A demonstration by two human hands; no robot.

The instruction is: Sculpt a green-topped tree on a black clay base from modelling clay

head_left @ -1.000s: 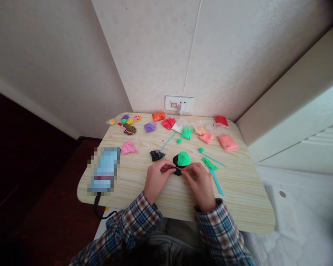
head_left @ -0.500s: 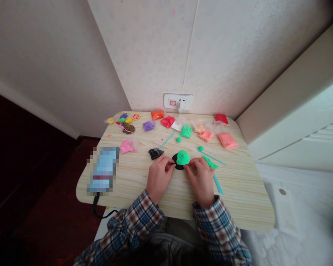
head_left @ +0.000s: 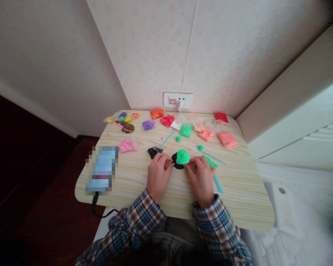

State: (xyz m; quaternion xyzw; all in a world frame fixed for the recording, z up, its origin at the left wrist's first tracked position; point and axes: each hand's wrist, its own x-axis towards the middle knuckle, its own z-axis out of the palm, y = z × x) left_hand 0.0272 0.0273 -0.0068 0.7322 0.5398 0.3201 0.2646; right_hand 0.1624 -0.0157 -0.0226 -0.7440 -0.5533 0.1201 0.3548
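On the wooden table lies a flat black clay disc with a bright green clay lump on top. My left hand pinches the disc's left rim with curled fingers. My right hand pinches its right rim, fingers closed. A black clay scrap in its wrapper lies just behind my left hand. A green clay strip and a teal plastic tool lie beside my right hand.
Several coloured clay packets line the table's back edge under a wall socket. Small clay figures sit at the back left. A pink packet and a phone with a cable are at left. White furniture stands at right.
Both hands moved a little away from me toward the disc, from its near rim to its left and right sides. The view also drifted slightly.
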